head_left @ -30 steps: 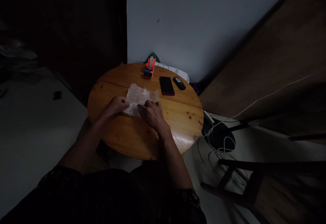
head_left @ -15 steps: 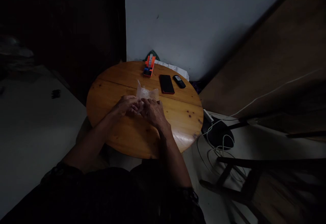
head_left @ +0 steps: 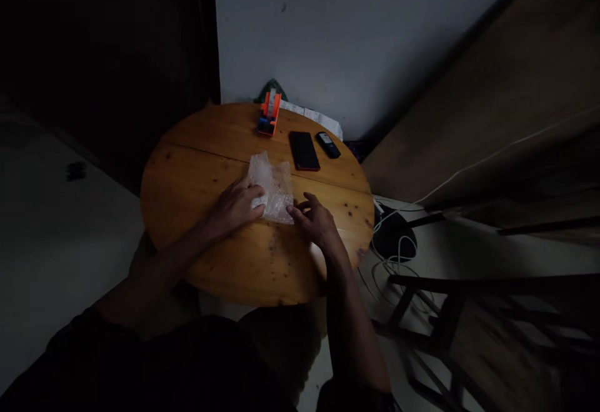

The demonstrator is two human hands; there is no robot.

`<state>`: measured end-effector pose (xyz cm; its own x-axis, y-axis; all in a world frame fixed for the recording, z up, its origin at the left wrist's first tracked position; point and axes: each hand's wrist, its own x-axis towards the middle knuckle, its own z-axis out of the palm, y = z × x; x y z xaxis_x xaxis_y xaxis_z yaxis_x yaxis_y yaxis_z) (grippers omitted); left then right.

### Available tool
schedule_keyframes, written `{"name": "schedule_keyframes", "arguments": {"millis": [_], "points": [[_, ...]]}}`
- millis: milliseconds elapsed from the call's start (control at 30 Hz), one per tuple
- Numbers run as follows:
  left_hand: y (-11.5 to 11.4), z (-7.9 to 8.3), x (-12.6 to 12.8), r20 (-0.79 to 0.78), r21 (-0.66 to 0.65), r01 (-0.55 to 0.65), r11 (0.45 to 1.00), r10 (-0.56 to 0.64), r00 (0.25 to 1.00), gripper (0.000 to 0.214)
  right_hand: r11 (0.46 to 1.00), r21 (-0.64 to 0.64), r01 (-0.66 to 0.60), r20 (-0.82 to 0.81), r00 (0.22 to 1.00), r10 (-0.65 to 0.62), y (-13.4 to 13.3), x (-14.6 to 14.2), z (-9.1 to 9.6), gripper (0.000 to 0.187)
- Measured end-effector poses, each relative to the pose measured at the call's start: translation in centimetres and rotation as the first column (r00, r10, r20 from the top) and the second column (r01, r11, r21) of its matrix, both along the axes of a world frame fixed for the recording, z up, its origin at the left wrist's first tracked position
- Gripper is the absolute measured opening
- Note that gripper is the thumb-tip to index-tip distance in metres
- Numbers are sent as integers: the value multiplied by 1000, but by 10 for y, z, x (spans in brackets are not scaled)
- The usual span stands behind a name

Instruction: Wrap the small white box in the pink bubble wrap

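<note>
A sheet of clear bubble wrap (head_left: 276, 190) lies spread on the round wooden table (head_left: 187, 168), its upper edge uneven. My left hand (head_left: 239, 204) rests on the sheet's left edge, fingers and thumb apart and pressed onto it. At the lower right corner, the thumb of my right hand (head_left: 319, 219) touches the bubble wrap, while its other fingers are held apart from it. Beyond the sheet, to the right, lies a dark flat rectangular thing with a red edge (head_left: 304, 150).
An orange tape dispenser (head_left: 269, 113) stands at the table's far edge. A black keypad phone (head_left: 328, 145) lies at the far right. White wall (head_left: 337, 37) rises behind. On the floor to the right are a coiled cable (head_left: 398, 249) and a dark wooden chair (head_left: 450, 324).
The bubble wrap, earlier bunched between both hands, is now opened out on the table. My hands have parted, the right one moving right. The view has shifted slightly.
</note>
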<state>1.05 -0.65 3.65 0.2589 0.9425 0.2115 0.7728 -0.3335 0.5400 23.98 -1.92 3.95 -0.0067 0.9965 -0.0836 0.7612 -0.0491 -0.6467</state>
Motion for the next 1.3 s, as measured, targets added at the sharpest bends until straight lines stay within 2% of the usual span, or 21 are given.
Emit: {"name": "schedule_keyframes", "arguments": {"millis": [200, 300, 500, 667, 800, 967, 1100, 1167, 1233, 1300], "points": [[0, -5, -2, 45, 41, 82, 996, -83, 996, 25, 997, -61, 42, 10, 999, -42, 8, -13, -9, 89], [-2, -9, -1, 66, 89, 90, 992, -96, 993, 25, 998, -39, 40, -3, 999, -40, 11, -16, -15, 91], [-8, -12, 2, 68, 238, 110, 965, -129, 989, 29, 997, 80, 9, -213, 977, 8, 5, -22, -30, 75], [-8, -11, 3, 15, 312, 174, 934, -188, 982, 27, 997, 70, 36, -420, 908, -3, -2, -32, -19, 65], [-6, -8, 3, 10, 283, 193, 939, -204, 979, 25, 999, 47, 27, -544, 839, 3, -5, -43, -10, 59], [-5, -7, 4, 22, 229, 193, 954, -204, 979, 22, 1000, 7, 28, -587, 810, -18, -3, -53, -6, 59], [-4, -9, 5, 62, 182, 191, 965, -205, 977, 31, 996, -79, 52, -671, 736, -91, -12, -56, -1, 60], [-3, -9, 5, 99, 150, 180, 972, -196, 976, 40, 997, -80, 16, -706, 705, -68, -20, -56, 3, 57], [-4, -8, 4, 155, 125, 174, 977, -192, 969, 48, 999, -32, -43, -696, 718, 8, -28, -55, 6, 54], [-5, -7, 2, 223, 105, 177, 979, -197, 955, 57, 994, 30, -102, -618, 780, 99, -32, -53, 6, 57]]}}
